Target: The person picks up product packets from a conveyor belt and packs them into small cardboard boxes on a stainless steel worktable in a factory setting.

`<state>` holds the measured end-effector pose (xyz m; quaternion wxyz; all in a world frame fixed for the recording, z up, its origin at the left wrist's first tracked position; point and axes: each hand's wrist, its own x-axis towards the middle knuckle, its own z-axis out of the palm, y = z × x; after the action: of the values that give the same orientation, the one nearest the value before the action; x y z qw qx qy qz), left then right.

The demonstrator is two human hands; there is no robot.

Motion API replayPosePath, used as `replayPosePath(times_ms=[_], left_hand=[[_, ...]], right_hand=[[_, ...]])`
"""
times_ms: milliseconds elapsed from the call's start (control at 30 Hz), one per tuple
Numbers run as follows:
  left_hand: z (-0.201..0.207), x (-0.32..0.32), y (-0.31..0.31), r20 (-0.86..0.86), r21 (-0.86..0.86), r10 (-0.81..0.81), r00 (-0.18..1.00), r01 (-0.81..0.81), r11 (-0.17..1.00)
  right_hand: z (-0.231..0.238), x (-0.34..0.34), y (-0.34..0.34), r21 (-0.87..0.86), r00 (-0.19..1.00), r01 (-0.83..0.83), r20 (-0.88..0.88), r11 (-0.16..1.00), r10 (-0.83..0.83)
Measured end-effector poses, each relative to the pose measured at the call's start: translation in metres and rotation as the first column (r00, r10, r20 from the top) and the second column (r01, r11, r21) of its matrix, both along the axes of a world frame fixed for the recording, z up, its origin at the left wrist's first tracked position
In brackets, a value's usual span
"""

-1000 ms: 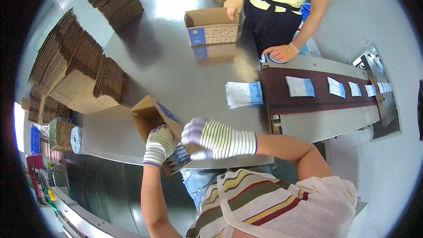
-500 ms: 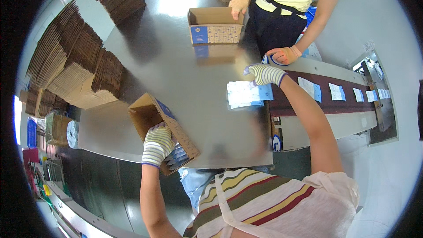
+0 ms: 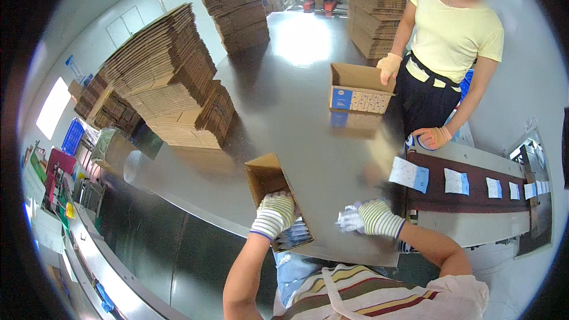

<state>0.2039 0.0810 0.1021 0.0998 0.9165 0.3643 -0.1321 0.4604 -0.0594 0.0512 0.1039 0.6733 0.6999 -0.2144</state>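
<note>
Head view: open cardboard carton just left of the right hand, at the surface's near edge.
The carton's long axis runs far-left to near-right; the left hand dips inside, beside filed packets (whether it grips, I cannot tell). The right hand, back up, forearm from the near right, is closed on a pale sachet bundle.
</note>
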Motion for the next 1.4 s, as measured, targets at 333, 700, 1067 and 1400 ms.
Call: replayPosePath(times_ms=[333,700,1067,1400], left_hand=[[-0.008,-0.006,-0.001,0.129,0.153,-0.082,0.988,0.062,0.986],[-0.004,0.010,-0.013,0.104,0.033,-0.084,0.991,0.081,0.996],[0.012,0.018,-0.014,-0.060,-0.048,-0.080,0.995,0.078,0.996],[0.015,0.016,-0.025,-0.059,0.044,-0.037,0.998,0.039,0.998]], right_hand=[[0.125,-0.109,0.128,0.507,0.078,0.270,-0.859,0.818,0.506],[0.085,-0.123,0.160,0.487,0.938,-0.150,-0.205,0.860,0.280],[0.090,-0.099,0.158,0.364,0.946,-0.224,-0.140,0.904,0.291],[0.141,-0.090,0.095,0.746,0.750,0.122,-0.501,0.655,0.432]])
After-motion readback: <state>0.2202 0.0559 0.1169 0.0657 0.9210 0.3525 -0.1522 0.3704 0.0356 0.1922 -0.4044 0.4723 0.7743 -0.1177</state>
